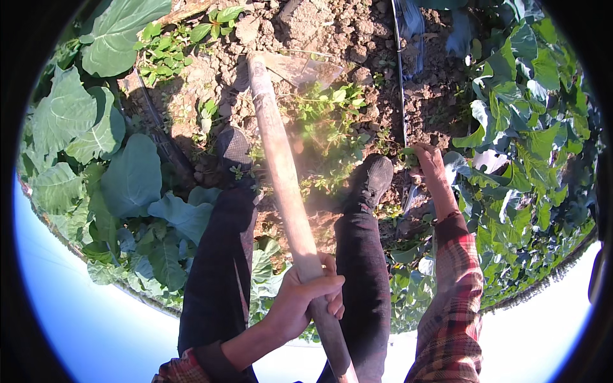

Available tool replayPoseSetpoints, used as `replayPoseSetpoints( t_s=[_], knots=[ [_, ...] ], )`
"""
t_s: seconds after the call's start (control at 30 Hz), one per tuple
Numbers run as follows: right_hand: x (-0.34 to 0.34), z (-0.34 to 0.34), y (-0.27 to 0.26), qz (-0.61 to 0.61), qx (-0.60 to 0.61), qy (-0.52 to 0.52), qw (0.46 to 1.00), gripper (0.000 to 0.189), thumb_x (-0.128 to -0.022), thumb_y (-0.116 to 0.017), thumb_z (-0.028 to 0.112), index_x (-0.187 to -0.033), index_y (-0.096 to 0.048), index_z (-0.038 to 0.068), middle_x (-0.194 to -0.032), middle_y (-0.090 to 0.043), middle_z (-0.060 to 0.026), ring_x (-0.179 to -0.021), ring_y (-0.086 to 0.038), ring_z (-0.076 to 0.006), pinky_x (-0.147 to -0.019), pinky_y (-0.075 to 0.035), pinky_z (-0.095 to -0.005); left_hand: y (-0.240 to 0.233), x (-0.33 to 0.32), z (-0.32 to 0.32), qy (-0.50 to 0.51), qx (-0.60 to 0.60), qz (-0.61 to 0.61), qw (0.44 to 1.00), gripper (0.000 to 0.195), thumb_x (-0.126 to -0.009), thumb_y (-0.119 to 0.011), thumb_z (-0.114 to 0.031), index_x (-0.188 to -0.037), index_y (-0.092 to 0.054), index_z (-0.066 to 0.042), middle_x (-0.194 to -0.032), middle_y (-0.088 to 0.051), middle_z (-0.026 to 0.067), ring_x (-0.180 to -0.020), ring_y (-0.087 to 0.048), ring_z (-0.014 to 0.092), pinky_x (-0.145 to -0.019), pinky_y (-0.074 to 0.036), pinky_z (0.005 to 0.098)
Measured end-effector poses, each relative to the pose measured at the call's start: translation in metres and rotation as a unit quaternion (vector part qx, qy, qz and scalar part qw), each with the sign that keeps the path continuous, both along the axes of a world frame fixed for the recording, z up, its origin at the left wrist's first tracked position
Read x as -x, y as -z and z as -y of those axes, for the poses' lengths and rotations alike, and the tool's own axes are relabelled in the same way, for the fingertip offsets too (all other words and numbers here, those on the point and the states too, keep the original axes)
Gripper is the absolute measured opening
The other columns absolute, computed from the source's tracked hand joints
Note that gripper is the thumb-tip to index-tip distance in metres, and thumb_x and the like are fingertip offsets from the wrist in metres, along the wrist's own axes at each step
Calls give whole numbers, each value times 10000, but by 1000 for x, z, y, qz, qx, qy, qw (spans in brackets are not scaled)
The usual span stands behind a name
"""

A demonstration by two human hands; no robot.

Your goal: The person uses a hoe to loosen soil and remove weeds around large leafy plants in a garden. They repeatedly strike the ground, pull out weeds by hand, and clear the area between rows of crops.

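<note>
My left hand point(304, 294) is wrapped around the wooden handle point(280, 158) of a hoe, low on its visible length. The handle slants up between my legs to the flat metal hoe blade point(306, 69), which rests at the soil just beyond a patch of green weeds point(328, 110). Down by my right shoe, my right hand point(429, 160) pinches a small leafy weed point(408, 155) close to the ground. That hand is beside a black drip line point(400, 72); the roots of the weed cannot be made out.
Broad-leaved, cabbage-like plants point(131, 174) stand on the left, with more leafy crop plants point(522, 143) on the right. My left shoe point(233, 148) and right shoe point(376, 177) are on the soil between. Dry clods point(306, 19) lie ahead, and a dark hose point(165, 139) runs left.
</note>
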State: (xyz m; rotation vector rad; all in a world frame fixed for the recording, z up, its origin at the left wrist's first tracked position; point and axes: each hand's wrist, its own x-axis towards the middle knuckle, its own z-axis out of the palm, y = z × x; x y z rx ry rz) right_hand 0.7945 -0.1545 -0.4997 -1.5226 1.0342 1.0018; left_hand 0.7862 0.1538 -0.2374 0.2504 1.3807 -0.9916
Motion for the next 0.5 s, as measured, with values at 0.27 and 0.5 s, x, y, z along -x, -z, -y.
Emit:
replayPoseSetpoints(
  t_s=[0.27, 0.5],
  knots=[
    [-134, 54, 23, 224, 351, -463, 782, 555, -840, -612, 255, -1336, -441, 73, -1324, -502, -216, -1174, -523, -373, -945, -443, -451, 0, -7, 6, -15, -9, -3, 1000, 162, -854, -622, -16, -931, -491, -71, -625, -501, 34, -519, -550, 156, -531, -485, 344],
    [-46, 10, 16, 134, 123, -392, 902, 500, -841, -622, 165, -1306, -470, 64, -928, -675, -139, -893, -657, -249, -804, -504, -361, 1, -8, 7, -18, -19, 3, 1000, 160, -851, -625, -15, -921, -493, -70, -622, -501, 32, -520, -550, 158, -533, -484, 345]
  ],
)
